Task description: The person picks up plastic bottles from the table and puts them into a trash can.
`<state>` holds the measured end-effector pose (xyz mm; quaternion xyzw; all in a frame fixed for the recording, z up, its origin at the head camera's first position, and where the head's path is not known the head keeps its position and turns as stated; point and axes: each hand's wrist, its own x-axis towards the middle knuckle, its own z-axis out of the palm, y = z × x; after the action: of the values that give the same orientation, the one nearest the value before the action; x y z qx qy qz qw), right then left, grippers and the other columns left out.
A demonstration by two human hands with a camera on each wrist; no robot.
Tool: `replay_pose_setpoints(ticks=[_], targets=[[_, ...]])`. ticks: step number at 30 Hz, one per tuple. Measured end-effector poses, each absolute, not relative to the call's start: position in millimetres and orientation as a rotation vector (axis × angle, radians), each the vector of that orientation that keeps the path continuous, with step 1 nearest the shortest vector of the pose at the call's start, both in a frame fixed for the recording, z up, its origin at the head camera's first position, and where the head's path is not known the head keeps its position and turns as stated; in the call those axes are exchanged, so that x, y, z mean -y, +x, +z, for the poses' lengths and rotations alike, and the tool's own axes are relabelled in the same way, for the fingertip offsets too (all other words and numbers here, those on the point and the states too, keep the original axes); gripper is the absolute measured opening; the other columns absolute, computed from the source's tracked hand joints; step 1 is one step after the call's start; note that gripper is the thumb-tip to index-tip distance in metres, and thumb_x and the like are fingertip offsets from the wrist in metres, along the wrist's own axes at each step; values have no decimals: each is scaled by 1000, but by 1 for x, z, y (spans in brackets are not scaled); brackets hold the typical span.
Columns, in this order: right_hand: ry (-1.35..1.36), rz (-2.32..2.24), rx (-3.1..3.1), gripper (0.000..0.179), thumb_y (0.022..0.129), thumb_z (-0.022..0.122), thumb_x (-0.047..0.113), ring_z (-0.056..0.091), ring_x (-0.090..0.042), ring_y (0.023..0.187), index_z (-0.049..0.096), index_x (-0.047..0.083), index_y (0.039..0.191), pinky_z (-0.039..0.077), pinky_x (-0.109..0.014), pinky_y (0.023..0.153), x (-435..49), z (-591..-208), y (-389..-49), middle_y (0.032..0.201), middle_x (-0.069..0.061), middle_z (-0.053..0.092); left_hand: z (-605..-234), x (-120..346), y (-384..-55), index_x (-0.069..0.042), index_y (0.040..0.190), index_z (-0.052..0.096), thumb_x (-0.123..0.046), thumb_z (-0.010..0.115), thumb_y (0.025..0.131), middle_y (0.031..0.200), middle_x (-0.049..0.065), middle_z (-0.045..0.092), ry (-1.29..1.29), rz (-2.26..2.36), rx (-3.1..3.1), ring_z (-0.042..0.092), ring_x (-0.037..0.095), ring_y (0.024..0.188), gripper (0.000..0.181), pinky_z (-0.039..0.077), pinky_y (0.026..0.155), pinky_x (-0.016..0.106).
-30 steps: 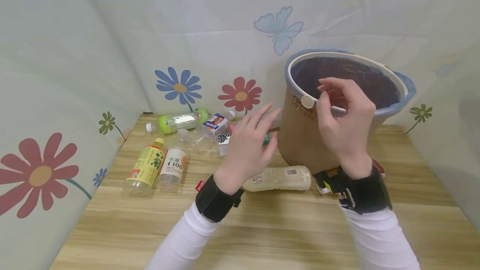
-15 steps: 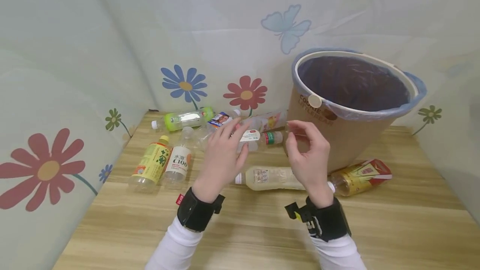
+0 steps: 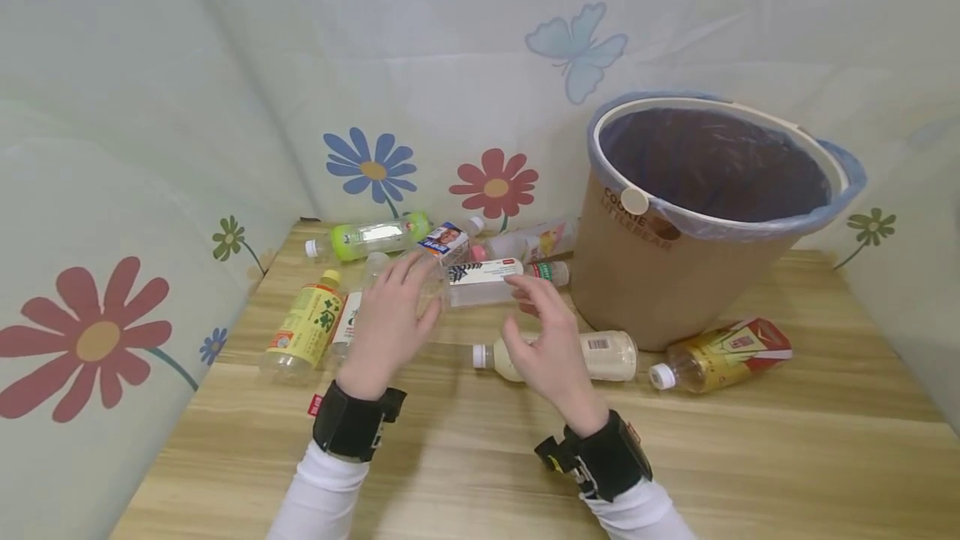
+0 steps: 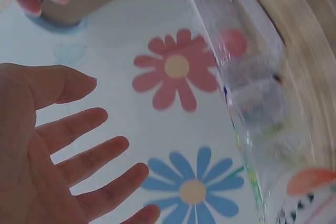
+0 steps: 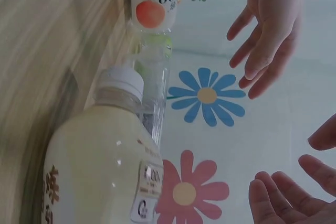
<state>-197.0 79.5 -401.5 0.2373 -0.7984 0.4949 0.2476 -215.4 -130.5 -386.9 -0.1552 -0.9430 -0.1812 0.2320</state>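
My left hand (image 3: 390, 319), fingers spread, hangs over the C100 bottle (image 3: 347, 325) and hides most of it; in the left wrist view its palm and fingers hold nothing. Left of it lies a yellow-labelled bottle (image 3: 306, 323). My right hand (image 3: 553, 350), fingers loosely bent and holding nothing, overlaps the middle of a cream-coloured bottle (image 3: 611, 355) in the head view. That bottle's white cap (image 5: 122, 81) shows close up in the right wrist view. Just beyond both hands lies a clear bottle with a white label (image 3: 483, 280).
A brown bin (image 3: 637, 282) with a bluish liner stands at the back right. Beside its base lies a red-and-yellow-labelled bottle (image 3: 723, 358). Along the back are a green-labelled bottle (image 3: 381, 237), a blue-labelled bottle (image 3: 446, 242) and a clear bottle with a pink cap (image 3: 536, 242).
My right hand has come down and left from in front of the bin's rim to over the cream-coloured bottle. My left hand has moved left and a little down, over the C100 bottle.
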Motion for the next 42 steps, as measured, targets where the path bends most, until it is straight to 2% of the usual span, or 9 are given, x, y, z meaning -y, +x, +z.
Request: replay_pose_setpoints(ticks=[9, 15, 21, 26, 31, 37, 42], targets=[[703, 1364, 2226, 55, 79, 60, -4, 54, -16, 108, 53, 14, 131, 52, -41, 87, -63, -408, -191, 126, -2, 54, -383, 188, -216, -3, 135, 48, -24, 55, 92, 139, 24, 44, -238, -556, 2702, 43, 44, 122, 48, 40, 93, 62], [715, 1384, 2246, 55, 81, 60, -1, 54, -16, 109, 51, 16, 132, 52, -41, 87, -61, -409, -189, 125, -5, 54, -385, 224, -211, 2, 139, 41, -25, 53, 94, 142, 30, 36, -55, -650, 2794, 36, 50, 125, 54, 35, 97, 65], [723, 1398, 2262, 53, 83, 59, -1, 54, -16, 109, 51, 16, 133, 52, -41, 87, -59, -408, -187, 124, -2, 54, -394, 252, -210, -2, 146, 31, -29, 53, 95, 145, 32, 29, 61, -695, 2946, 31, 53, 126, 62, 31, 97, 68], [715, 1399, 2272, 53, 80, 61, -5, 55, -20, 108, 51, 9, 131, 53, -39, 86, -55, -404, -183, 123, -8, 55, -402, 264, -210, -4, 149, 22, -31, 53, 93, 146, 35, 22, 125, -732, 3061, 28, 57, 125, 70, 30, 95, 71], [727, 1427, 2263, 50, 79, 62, -9, 56, -26, 106, 52, 2, 128, 53, -42, 85, -52, -401, -180, 121, -14, 55, -410, 271, -213, -5, 152, 10, -37, 53, 93, 146, 38, 17, 153, -765, 3163, 24, 59, 126, 79, 30, 93, 72], [749, 1411, 2264, 50, 82, 60, -4, 55, -18, 108, 52, 10, 130, 53, -36, 87, -53, -409, -183, 125, -6, 55, -419, 275, -217, -10, 152, -5, -44, 54, 92, 147, 40, 10, 188, -829, 3226, 23, 62, 124, 91, 31, 90, 74], [792, 1420, 2234, 50, 82, 60, -1, 55, -19, 108, 52, 11, 130, 53, -39, 86, -51, -415, -185, 123, -6, 55, -424, 276, -220, -15, 151, -12, -45, 59, 88, 147, 40, 9, 224, -874, 3229, 25, 63, 122, 101, 32, 89, 74]])
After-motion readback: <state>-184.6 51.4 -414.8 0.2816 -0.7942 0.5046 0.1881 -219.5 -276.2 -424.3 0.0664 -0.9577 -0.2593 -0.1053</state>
